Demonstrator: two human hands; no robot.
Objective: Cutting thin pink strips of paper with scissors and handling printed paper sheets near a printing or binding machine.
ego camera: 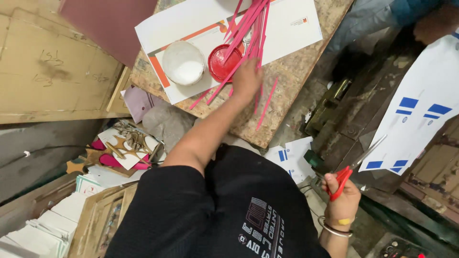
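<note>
Pink paper strips (248, 28) lie under my left hand (246, 79), fingers curled among them, grip unclear; right hand (340, 196), nearer, clasps red-handled scissors (351, 169).

Left hand (247, 76) touches pink strips (248, 28); right hand (340, 198) grips scissors (351, 169).

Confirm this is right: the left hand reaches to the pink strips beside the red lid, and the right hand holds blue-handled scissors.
Not quite. The head view shows the scissors in the right hand have red handles, not blue. The rest stands: the left hand is on the pink strips beside the red lid.
</note>
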